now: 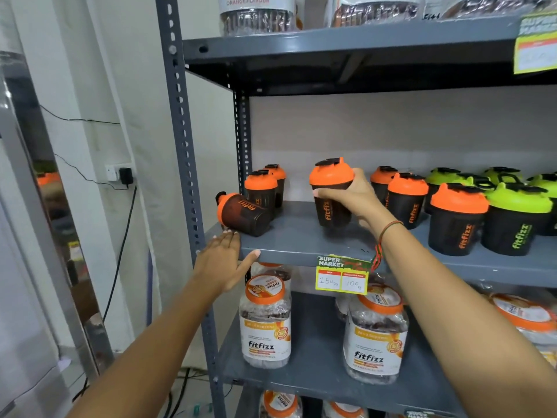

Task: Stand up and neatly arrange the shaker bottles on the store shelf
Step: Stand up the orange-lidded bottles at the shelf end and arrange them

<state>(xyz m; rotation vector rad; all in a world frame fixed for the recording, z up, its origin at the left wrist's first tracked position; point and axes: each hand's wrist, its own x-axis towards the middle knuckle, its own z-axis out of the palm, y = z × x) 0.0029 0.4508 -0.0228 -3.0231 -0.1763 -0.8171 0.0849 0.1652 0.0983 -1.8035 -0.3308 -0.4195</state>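
My right hand (349, 197) grips an upright black shaker bottle with an orange lid (331, 193), held just above the grey middle shelf (301, 239). At the shelf's left end another orange-lidded shaker (242, 214) lies on its side, lid pointing left. My left hand (224, 260) is open, fingers spread, at the shelf's front edge just below that fallen bottle, fingertips almost touching it. Two orange-lidded shakers (262, 188) stand behind the fallen one. More orange-lidded shakers (405, 199) and green-lidded ones (515, 221) stand upright on the right.
A yellow price tag (342, 276) hangs from the shelf's front edge. Clear Fitfizz jars (265, 321) stand on the shelf below, and jars sit on the shelf above. The rack's grey perforated post (184, 140) runs down the left side. A wall socket with cable (122, 175) is further left.
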